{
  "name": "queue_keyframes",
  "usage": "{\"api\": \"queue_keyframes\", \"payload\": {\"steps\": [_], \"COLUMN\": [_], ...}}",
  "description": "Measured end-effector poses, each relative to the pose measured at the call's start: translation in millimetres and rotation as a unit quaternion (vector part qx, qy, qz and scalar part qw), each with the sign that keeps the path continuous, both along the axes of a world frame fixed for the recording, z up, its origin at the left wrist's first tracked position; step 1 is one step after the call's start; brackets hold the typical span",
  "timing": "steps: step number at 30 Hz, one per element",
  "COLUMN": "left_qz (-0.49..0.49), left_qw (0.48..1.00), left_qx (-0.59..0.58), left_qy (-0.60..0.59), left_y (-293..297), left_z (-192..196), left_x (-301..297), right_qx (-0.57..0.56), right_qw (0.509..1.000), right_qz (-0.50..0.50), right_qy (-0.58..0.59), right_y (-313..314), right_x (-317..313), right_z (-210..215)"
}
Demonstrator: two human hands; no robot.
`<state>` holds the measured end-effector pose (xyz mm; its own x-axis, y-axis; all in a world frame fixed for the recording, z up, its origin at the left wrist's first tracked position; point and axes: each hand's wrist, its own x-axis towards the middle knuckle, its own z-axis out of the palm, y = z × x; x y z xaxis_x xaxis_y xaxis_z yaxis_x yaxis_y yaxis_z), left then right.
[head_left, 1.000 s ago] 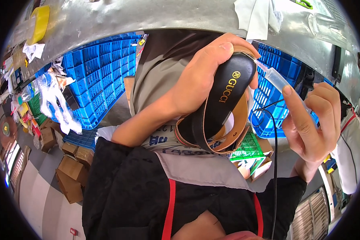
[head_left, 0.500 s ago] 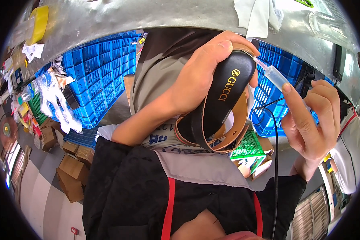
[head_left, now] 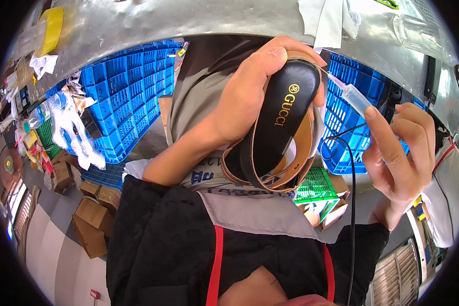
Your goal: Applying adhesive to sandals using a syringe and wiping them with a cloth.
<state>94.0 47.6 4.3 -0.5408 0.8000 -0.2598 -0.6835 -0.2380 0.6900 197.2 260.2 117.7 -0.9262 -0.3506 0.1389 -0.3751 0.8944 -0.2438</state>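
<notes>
My left hand (head_left: 245, 92) is wrapped round a sandal (head_left: 285, 109) with a black insole, gold lettering and tan-lined straps. The thumb lies along its far end, and the fingers pass behind it. In my right hand (head_left: 400, 148) is a small translucent squeeze bottle (head_left: 356, 98) with a thin needle-like tip, pinched near its base. That tip points at the sandal's far right edge; whether it touches, I cannot tell. The sandal is held tilted above my lap, its straps toward me.
Along the far side runs a metal worktop (head_left: 188, 18), with a yellow tape roll (head_left: 51, 31) and white cloth strips (head_left: 325, 23). Blue plastic crates (head_left: 125, 97) stand under it. A green crate (head_left: 316, 186) and cardboard boxes (head_left: 93, 219) sit lower. A black cable (head_left: 353, 204) hangs near my right hand.
The sandal and my left hand have shifted slightly left and away from me. The squeeze bottle has moved a little to the right, widening the gap between its body and the sandal.
</notes>
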Motion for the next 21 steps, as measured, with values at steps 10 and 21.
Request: {"api": "queue_keyframes", "payload": {"steps": [10,21], "left_qz": [-0.006,-0.004], "left_qw": [1.000,1.000], "left_qx": [0.008,-0.001], "left_qy": [-0.002,-0.008], "left_y": [-1,0], "left_z": [0,2], "left_x": [0,2], "right_qx": [-0.038,-0.050], "right_qw": [0.999,0.999], "right_qz": [-0.008,-0.008], "right_qy": [0.013,0.021], "right_y": [-2,-2], "right_x": [0,-2], "right_z": [-4,-12]}}
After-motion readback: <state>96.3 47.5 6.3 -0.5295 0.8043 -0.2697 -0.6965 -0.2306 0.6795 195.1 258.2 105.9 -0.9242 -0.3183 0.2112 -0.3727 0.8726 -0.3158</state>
